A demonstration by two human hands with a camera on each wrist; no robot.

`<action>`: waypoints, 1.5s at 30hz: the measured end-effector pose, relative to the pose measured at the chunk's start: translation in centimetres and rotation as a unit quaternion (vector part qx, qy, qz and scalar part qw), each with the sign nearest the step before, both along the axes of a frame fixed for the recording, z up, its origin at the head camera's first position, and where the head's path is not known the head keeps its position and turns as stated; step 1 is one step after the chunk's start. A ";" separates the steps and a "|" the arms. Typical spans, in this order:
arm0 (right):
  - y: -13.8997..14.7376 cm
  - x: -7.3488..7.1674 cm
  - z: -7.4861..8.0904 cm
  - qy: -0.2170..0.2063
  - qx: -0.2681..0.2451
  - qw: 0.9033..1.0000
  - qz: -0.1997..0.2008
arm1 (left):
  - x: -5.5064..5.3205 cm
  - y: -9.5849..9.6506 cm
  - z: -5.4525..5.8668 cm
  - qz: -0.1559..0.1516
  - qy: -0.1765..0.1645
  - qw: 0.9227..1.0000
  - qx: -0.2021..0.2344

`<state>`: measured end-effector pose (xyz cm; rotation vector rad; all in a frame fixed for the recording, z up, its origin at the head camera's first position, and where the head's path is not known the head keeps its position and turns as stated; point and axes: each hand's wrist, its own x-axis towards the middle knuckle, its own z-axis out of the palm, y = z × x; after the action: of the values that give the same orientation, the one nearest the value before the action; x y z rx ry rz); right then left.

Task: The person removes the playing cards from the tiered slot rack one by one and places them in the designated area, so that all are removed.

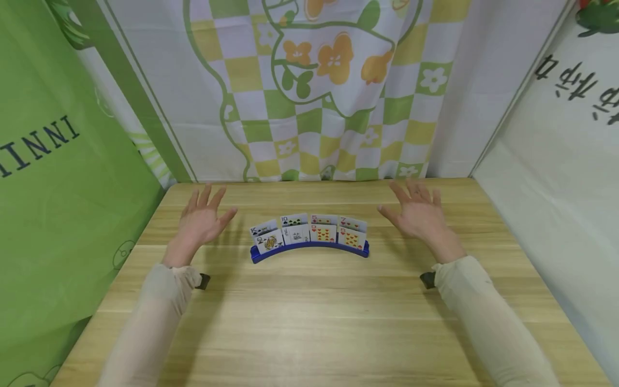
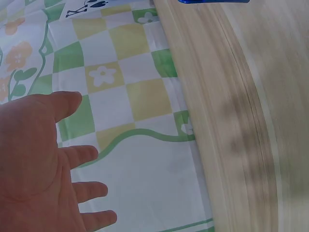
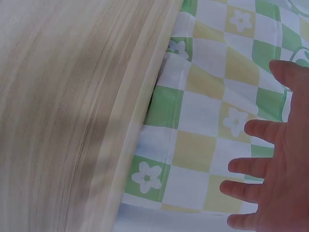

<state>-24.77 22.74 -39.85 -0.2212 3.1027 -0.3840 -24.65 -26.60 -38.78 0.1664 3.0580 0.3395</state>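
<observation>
A curved blue card holder (image 1: 309,245) stands on the table with several playing cards upright in two rows. In its front row are a queen (image 1: 269,243), a joker (image 1: 296,235) and two red-suited cards, one of them a red card (image 1: 352,239) at the right end. Behind these, a king (image 1: 263,228) and a ten (image 1: 294,219) show their upper parts. My left hand (image 1: 202,219) hovers left of the holder, fingers spread, touching nothing. To the right, my right hand (image 1: 417,215) is likewise raised with fingers apart and holds nothing.
The wooden table (image 1: 309,322) reaches back to a checked, flowered curtain (image 1: 333,123). Green cloth (image 1: 72,215) hangs along the left side and white cloth (image 1: 546,177) along the right. A dark strap piece (image 1: 428,279) shows at the right cuff.
</observation>
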 end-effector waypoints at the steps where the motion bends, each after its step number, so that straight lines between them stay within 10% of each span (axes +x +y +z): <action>1: 0.0 0.0 0.0 0.001 0.000 1.000 0.001 | 0.0 0.0 0.0 0.000 -0.002 1.000 0.001; 28: 0.1 0.1 -0.5 0.058 0.016 0.998 0.036 | 0.6 -0.5 -0.2 -0.018 -0.016 1.000 0.004; 45: 0.0 0.6 0.0 0.013 -0.014 0.999 0.029 | 1.0 -0.7 -0.1 -0.017 -0.020 0.999 0.023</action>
<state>-24.19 22.76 -39.86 -0.3191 3.1097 -0.4273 -23.64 -27.27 -38.83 0.2118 3.0047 0.4056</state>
